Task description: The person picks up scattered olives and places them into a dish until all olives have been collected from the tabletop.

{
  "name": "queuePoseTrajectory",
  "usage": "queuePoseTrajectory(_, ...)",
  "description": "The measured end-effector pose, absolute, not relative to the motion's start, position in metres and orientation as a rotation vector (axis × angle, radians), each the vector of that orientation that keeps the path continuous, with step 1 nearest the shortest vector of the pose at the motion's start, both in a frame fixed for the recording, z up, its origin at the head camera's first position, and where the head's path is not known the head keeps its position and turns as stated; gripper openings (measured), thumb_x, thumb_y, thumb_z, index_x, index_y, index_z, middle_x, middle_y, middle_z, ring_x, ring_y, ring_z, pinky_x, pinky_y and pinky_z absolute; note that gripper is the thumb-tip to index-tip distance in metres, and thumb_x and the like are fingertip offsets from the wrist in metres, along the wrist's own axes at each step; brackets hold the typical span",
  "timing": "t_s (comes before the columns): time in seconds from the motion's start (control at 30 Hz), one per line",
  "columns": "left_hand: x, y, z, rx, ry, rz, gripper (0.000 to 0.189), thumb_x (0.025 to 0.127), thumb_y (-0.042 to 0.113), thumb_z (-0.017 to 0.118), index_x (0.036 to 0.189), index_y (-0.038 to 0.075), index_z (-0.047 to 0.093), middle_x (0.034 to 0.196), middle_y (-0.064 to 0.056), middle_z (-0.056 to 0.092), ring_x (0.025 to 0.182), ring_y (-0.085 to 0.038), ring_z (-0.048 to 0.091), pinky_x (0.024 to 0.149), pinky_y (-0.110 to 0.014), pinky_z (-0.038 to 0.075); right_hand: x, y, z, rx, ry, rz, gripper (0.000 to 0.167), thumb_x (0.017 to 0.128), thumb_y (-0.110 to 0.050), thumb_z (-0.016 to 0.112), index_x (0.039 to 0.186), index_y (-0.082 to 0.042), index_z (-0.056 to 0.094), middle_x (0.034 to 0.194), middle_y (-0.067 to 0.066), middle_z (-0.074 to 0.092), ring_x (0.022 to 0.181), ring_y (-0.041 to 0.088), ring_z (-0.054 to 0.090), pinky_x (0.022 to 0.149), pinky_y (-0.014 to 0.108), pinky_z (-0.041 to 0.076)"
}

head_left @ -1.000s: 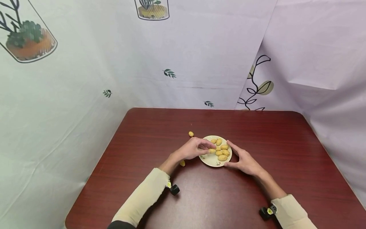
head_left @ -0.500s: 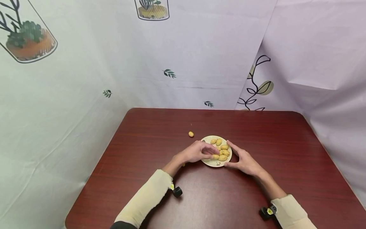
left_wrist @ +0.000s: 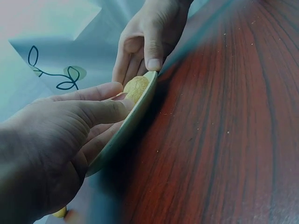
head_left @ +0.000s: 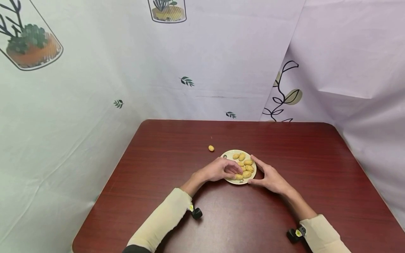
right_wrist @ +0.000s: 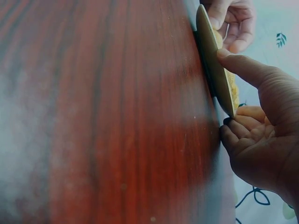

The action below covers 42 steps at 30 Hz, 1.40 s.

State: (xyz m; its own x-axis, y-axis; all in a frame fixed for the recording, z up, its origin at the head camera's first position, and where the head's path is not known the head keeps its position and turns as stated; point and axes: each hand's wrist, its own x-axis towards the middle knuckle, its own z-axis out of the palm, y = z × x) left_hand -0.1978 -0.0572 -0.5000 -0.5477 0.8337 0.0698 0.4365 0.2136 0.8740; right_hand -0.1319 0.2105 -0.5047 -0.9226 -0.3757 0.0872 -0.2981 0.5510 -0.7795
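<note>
A round, cream-coloured plate (head_left: 226, 153) with small dark prints bears several yellow oval pieces (head_left: 249, 168), like small fruit with a rough skin. My left hand (head_left: 218, 169) reaches over the plate's near left side. Its thumb and fingers pinch one small yellow oval piece (head_left: 238, 176), down close to the plate's surface and partly hidden by the fingers. On the right side my right hand (head_left: 270, 178) grips the plate by its edge. The right wrist view shows that thumb (right_wrist: 229, 53) on the rim and the other fingers curled at the far side.
One loose yellow piece (head_left: 211, 148) lies on the dark red wooden table (head_left: 177, 140), left of the plate's far side. Another yellow piece (left_wrist: 60, 212) shows below the left hand in the left wrist view. Patterned white cloth (head_left: 205, 98) hangs behind the table.
My left hand has moved right and nearer over the plate, bringing its yellow piece to the near part. A loose piece beside the left wrist is now hidden. The right hand stays.
</note>
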Motion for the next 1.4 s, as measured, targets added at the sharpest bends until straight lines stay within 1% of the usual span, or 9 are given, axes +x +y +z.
queuePoseTrajectory(0.17,-0.198,-0.057,-0.500,1.168,2.084,1.281,0.026,0.094,-0.008,0.076,0.119,-0.002,0.075,0.117,-0.012,0.078,0.101,-0.001,0.072,0.091,-0.026,0.060,-0.132,0.210,-0.504,-0.587,2.694,-1.312,0.103,0.086,-0.029,0.092,0.164,0.002,0.033,0.167,0.024,0.034,0.154,0.041,0.034,0.109,0.006,0.020)
queuePoseTrajectory(0.43,-0.198,-0.058,-0.499,1.169,2.116,1.255,0.026,0.095,-0.003,0.078,0.121,0.000,0.076,0.117,-0.009,0.078,0.100,0.000,0.073,0.090,-0.025,0.060,-0.132,0.210,-0.505,-0.594,2.693,-1.323,0.102,0.086,-0.026,0.092,0.164,0.003,0.033,0.167,0.024,0.035,0.153,0.041,0.034,0.107,0.003,0.018)
queuePoseTrajectory(0.7,-0.196,-0.062,-0.498,1.170,2.114,1.323,0.026,0.094,-0.001,0.079,0.120,0.001,0.077,0.116,-0.007,0.079,0.101,-0.004,0.074,0.090,-0.026,0.060,-0.132,0.208,-0.506,-0.621,2.689,-1.358,0.101,0.085,-0.022,0.093,0.162,0.006,0.034,0.165,0.027,0.036,0.152,0.043,0.036,0.107,0.001,0.017)
queuePoseTrajectory(0.97,-0.196,-0.066,-0.498,1.142,2.094,1.417,0.023,0.094,-0.001,0.079,0.117,0.000,0.078,0.114,-0.008,0.079,0.099,-0.006,0.076,0.089,-0.029,0.061,-0.132,0.208,-0.506,-0.612,2.681,-1.359,0.102,0.085,-0.022,0.093,0.163,0.005,0.033,0.166,0.027,0.035,0.152,0.044,0.035,0.106,0.001,0.017)
queuePoseTrajectory(1.07,-0.198,-0.068,-0.498,1.156,2.113,1.434,0.023,0.095,0.002,0.080,0.117,0.000,0.077,0.112,-0.008,0.080,0.097,-0.006,0.076,0.087,-0.030,0.062,-0.132,0.209,-0.506,-0.607,2.673,-1.366,0.102,0.085,-0.022,0.093,0.163,0.005,0.033,0.166,0.027,0.034,0.152,0.044,0.034,0.106,0.001,0.018)
queuePoseTrajectory(1.27,-0.201,-0.077,-0.496,1.159,2.229,1.413,0.025,0.096,0.013,0.082,0.120,0.009,0.078,0.114,-0.003,0.080,0.100,-0.005,0.074,0.086,-0.027,0.061,-0.132,0.209,-0.505,-0.593,2.658,-1.370,0.102,0.086,-0.023,0.093,0.164,0.004,0.032,0.167,0.026,0.033,0.153,0.043,0.033,0.106,0.000,0.018)
queuePoseTrajectory(1.4,-0.204,-0.086,-0.495,1.146,2.269,1.420,0.028,0.097,0.016,0.082,0.124,0.011,0.078,0.118,-0.003,0.079,0.104,-0.012,0.074,0.087,-0.029,0.060,-0.131,0.210,-0.504,-0.589,2.655,-1.369,0.102,0.086,-0.024,0.092,0.164,0.003,0.032,0.168,0.025,0.033,0.154,0.042,0.033,0.106,0.001,0.019)
